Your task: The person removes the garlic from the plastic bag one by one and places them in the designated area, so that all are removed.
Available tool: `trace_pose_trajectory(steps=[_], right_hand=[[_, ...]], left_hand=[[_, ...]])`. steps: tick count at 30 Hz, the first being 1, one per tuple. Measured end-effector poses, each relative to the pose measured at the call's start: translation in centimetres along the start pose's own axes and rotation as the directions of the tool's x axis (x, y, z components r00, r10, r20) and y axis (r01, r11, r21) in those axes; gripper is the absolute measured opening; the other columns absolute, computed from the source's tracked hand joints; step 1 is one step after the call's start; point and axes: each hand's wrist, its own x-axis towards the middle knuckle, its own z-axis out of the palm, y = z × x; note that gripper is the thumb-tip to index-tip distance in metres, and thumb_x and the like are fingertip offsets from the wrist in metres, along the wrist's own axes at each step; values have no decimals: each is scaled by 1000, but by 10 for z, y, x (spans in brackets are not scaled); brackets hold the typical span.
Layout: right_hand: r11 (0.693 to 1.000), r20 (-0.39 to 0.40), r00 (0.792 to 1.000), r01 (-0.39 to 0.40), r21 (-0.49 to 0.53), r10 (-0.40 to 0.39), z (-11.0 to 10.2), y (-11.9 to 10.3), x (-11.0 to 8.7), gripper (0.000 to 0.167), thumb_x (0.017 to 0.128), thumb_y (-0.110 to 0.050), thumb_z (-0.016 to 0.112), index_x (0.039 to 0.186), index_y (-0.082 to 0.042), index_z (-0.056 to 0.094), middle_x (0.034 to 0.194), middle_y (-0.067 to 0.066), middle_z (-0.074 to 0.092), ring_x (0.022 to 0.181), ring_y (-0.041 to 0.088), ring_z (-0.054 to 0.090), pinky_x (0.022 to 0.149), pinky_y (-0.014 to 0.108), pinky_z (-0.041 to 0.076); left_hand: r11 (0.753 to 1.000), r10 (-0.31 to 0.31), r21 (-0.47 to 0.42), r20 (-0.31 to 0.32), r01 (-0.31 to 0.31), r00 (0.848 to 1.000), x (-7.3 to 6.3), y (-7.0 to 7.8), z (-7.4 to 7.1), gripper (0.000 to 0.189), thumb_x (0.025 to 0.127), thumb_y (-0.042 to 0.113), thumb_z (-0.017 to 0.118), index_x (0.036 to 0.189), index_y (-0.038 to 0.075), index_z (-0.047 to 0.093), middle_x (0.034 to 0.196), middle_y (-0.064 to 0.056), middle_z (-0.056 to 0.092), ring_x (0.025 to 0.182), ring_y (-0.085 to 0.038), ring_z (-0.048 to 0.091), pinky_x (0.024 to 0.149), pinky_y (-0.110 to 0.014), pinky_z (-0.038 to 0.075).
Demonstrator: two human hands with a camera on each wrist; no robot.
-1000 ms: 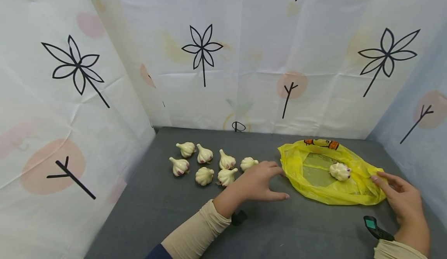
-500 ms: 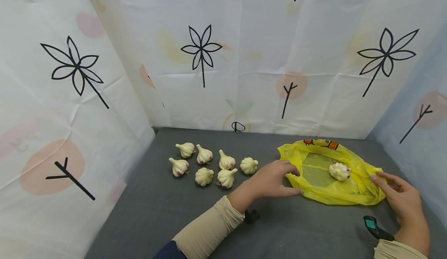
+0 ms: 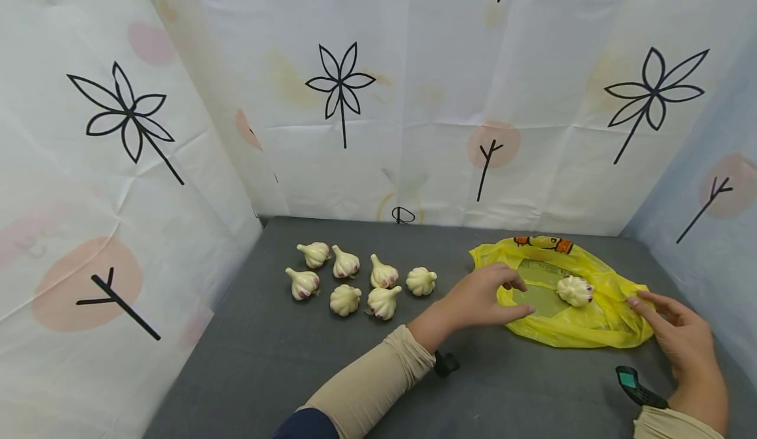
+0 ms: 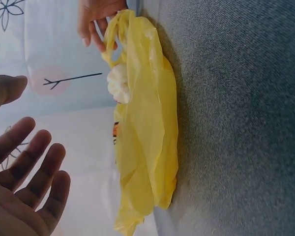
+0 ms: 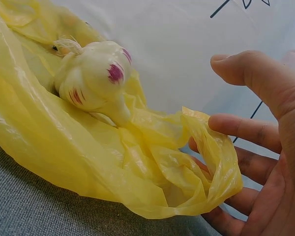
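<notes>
My left hand point(image 3: 481, 298) hovers at the left side of a yellow plastic bag point(image 3: 570, 336). Its fingers are spread and hold nothing; in the left wrist view the bare palm and fingers point(image 4: 42, 184) stand apart from the plastic. One garlic bulb point(image 3: 575, 291) lies in the bag's open mouth. At the other end, my right hand point(image 3: 688, 340) touches the bag. The right wrist view has its fingers point(image 5: 255, 167) lying loosely behind and through the bag's handle loop point(image 5: 221, 172), with the thumb held away. Purple streaks mark the bagged bulb point(image 5: 96, 76).
Several garlic bulbs point(image 3: 345, 300) lie in loose rows on the grey table point(image 3: 272, 360), left of my left hand; the nearest bulb point(image 3: 422, 282) is close behind the wrist. Patterned cloth walls point(image 3: 437, 163) enclose the table's back and sides.
My left hand has moved right, from beside the nearest loose bulb to over the bag's left edge. The right hand, the bag and the bulbs have stayed put.
</notes>
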Motion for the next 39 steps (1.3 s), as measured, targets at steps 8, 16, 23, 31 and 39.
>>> trace_pose_trajectory(steps=[8, 16, 23, 31, 39], right_hand=[[1000, -33, 999, -4, 13, 4, 4, 0, 2, 56, 98, -66, 64, 149, -45, 56, 126, -31, 44, 156, 45, 25, 128, 65, 26], [999, -26, 999, 26, 18, -26, 4, 2, 2, 57, 99, -65, 63, 151, -43, 55, 109, -40, 39, 157, 44, 26, 127, 66, 26], [999, 39, 998, 38, 29, -40, -2, 1, -1, 43, 98, -65, 64, 140, -55, 58, 96, -49, 38, 153, 32, 31, 128, 65, 25], [999, 45, 998, 32, 24, -33, -4, 1, -1, 40, 98, -65, 66, 137, -57, 59, 94, -50, 39, 142, 21, 39, 129, 62, 25], [1000, 41, 999, 15, 3, -15, -3, 2, 0, 45, 98, -67, 63, 141, -58, 56, 103, -46, 37, 158, 40, 23, 128, 64, 26]], left_hand=[[1000, -11, -17, 17, 11, 1000, 16, -4, 7, 30, 103, 38, 71, 125, 17, 71, 123, 5, 69, 107, 0, 61, 94, -10, 50], [999, -21, -37, 19, 22, 1000, 31, -4, 11, 37, 104, 37, 70, 132, 13, 68, 130, -1, 69, 115, -9, 66, 96, -11, 51], [1000, -30, -7, 29, 30, 999, 46, -6, 14, 40, 103, 35, 72, 135, 12, 65, 133, 0, 67, 120, -8, 64, 98, -7, 47], [993, -115, 5, 36, 115, 993, 60, -4, 21, 47, 102, 43, 70, 141, 16, 63, 137, 2, 64, 116, -3, 62, 92, -3, 42], [984, -177, -1, 67, 178, 982, 74, -3, 31, 54, 102, 45, 70, 147, 18, 59, 140, -1, 61, 114, -4, 60, 91, -6, 44]])
